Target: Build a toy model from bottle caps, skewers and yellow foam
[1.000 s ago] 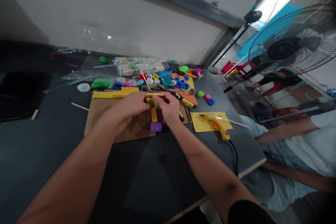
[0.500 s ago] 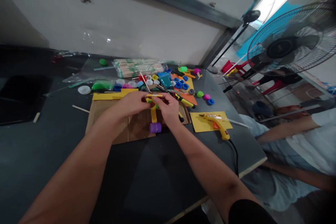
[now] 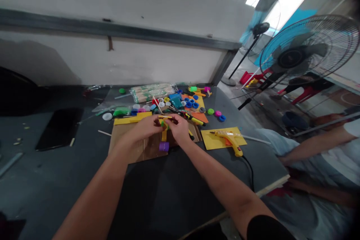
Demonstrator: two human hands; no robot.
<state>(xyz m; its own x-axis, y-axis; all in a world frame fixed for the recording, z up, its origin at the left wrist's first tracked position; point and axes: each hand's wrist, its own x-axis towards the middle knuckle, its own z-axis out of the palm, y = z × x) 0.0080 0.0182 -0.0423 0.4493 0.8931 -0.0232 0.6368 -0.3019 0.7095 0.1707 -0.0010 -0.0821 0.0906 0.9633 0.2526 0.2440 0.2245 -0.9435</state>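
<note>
My left hand (image 3: 146,126) and my right hand (image 3: 180,129) meet over a brown cardboard sheet (image 3: 140,153). Between their fingertips is a small yellow strip (image 3: 165,117), pinched from both sides. Just below it, a yellow upright piece (image 3: 164,135) with a bit of green near its top runs down to a purple bottle cap (image 3: 164,146). Whether these parts are joined to the pinched strip I cannot tell, as my fingers partly cover them. Beside my right hand lies a yellow-and-black cutter (image 3: 196,119).
A yellow glue gun (image 3: 231,139) rests on a yellow sheet (image 3: 209,142) at right, its black cord trailing down. Bottle caps (image 3: 191,102) and bagged wooden sticks (image 3: 153,92) lie behind my hands. At left is a black phone (image 3: 59,129); a person (image 3: 317,150) sits right, near a fan (image 3: 295,56).
The view has tilted upward, showing more wall and the whole phone, so the table things appear lower. Both hands keep their pinch on the yellow strip, with little visible movement.
</note>
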